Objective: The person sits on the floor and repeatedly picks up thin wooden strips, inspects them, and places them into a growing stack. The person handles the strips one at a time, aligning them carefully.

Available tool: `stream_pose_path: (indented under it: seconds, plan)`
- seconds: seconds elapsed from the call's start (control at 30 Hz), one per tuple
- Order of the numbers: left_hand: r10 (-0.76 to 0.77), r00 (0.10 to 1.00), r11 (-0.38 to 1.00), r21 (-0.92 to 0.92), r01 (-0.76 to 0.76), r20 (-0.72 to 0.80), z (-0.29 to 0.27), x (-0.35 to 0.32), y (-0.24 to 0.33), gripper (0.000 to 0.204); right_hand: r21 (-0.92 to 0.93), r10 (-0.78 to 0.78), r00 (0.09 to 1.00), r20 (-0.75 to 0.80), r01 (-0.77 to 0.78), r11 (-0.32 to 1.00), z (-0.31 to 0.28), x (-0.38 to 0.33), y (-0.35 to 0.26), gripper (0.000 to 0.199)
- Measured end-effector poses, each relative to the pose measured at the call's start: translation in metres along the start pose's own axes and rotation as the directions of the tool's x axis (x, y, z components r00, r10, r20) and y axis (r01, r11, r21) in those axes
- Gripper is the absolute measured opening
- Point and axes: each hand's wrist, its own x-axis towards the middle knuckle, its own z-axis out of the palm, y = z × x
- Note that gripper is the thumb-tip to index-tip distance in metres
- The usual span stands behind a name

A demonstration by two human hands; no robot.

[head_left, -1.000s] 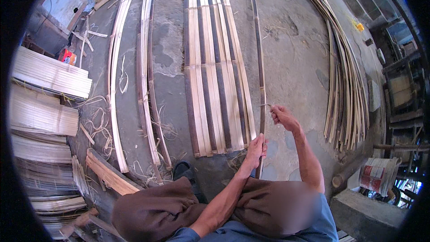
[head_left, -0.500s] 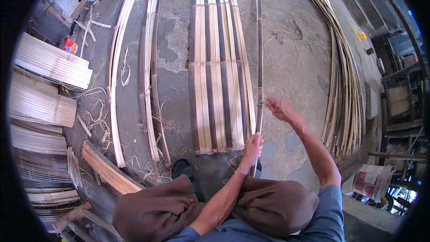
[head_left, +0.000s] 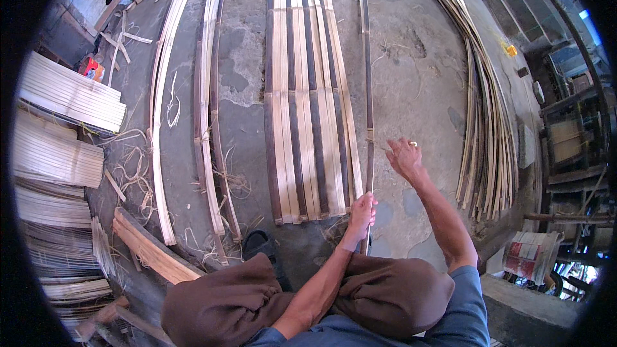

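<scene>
A long, narrow bamboo strip (head_left: 368, 77), dark along its face, runs away from me across the floor. My left hand (head_left: 362, 213) is closed around its near end, just in front of my knees. To the strip's right, my right hand (head_left: 405, 157) hovers with fingers apart, close to a node on the strip but not around it. A ring shows on one of its fingers. Left of the held strip lies a woven-looking panel of pale and dark bamboo strips (head_left: 315, 173), side by side, its near end beside my left hand.
More long strips (head_left: 205, 154) lie further left, with curled shavings (head_left: 135, 173) around them. Stacks of pale slats (head_left: 61, 148) line the left side near a split log (head_left: 151, 250). On the right are a bundle of strips (head_left: 488, 141) and a white-and-red bucket (head_left: 530, 257).
My right hand's fingers have spread from a more closed shape, and the hand has turned slightly. The left hand keeps its hold on the bamboo strip; the whole view has shifted a little.
</scene>
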Motion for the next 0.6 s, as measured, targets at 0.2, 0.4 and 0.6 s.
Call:
stream_pose_path:
  seconds: [0.2,0.4,0.6]
  plan:
    - [0.004,0.999,1.0,0.003,-0.004,0.045,0.006,0.001,-0.007,0.038,0.451,0.052,0.968,-0.245,0.066,0.89,0.038,0.005,-0.01,0.043]
    - [-0.018,1.0,1.0,0.011,0.018,0.003,0.003,0.002,-0.004,0.038,0.501,0.146,0.989,-0.007,-0.123,0.856,0.015,0.028,-0.032,0.023]
    - [-0.005,1.0,0.999,0.041,0.004,0.03,0.018,0.006,-0.015,0.032,0.647,0.019,0.946,-0.322,0.206,0.734,-0.025,0.04,-0.074,0.015]
